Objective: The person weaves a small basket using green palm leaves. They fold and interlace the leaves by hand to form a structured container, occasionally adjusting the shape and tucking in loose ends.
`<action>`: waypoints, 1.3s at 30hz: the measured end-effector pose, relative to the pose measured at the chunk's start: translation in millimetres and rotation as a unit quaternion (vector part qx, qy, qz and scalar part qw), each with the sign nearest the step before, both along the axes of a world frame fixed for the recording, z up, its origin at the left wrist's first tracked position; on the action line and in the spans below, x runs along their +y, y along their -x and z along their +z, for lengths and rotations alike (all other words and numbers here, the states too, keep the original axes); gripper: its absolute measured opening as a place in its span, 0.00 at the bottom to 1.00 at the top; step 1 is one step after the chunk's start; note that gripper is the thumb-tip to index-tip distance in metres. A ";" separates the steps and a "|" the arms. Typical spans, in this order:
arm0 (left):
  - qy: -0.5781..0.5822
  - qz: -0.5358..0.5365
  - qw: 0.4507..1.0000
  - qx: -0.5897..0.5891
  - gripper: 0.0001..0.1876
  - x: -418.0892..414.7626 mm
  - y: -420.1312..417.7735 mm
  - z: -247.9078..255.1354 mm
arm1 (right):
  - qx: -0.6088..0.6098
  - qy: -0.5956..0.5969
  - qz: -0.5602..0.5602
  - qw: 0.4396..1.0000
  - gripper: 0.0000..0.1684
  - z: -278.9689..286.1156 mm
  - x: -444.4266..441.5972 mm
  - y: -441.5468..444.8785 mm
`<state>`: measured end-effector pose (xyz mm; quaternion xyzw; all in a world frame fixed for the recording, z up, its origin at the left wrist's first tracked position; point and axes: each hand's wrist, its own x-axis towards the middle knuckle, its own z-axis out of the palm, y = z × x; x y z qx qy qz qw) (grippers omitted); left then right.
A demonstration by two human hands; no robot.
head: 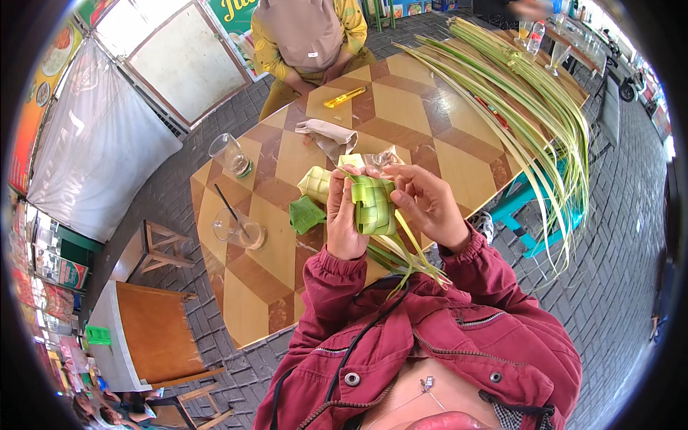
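Observation:
A woven green palm-leaf pouch [375,207] with loose leaf strips [408,252] hanging below it is held up over the table's near edge. My left hand [344,215] grips its left side, fingers bent at the top corner. My right hand [427,201] is at its right side, thumb and fingers parted, a fingertip against or very near the weave; contact is hard to tell. Just left of my left hand, a pale woven pouch [315,184] and a smaller dark green one [305,215] lie on the table. Another pale woven piece [350,160] shows partly behind my fingers.
On the patterned table [269,279] are a glass mug [231,155], a mug with a straw [242,231], a folded cloth [329,135], a yellow box cutter [344,98] and a long palm-leaf bundle [516,80] over the right edge. A person [306,43] sits across; a teal stool [516,215] stands right.

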<state>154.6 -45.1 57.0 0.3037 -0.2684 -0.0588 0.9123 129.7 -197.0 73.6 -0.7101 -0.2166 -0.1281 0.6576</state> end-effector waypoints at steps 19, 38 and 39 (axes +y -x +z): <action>-0.182 0.182 0.962 -0.088 0.05 12.5 2.3 -11.1 | -0.104 0.078 -0.102 0.986 0.13 -8.3 25.6 7.7; -0.146 0.057 0.987 0.016 0.06 27.9 18.9 -45.3 | 0.255 -0.146 0.240 0.925 0.14 -35.3 9.7 0.7; -0.134 0.057 0.989 0.017 0.06 24.8 19.0 -44.5 | 0.234 -0.173 0.241 0.926 0.14 -44.3 9.2 -0.7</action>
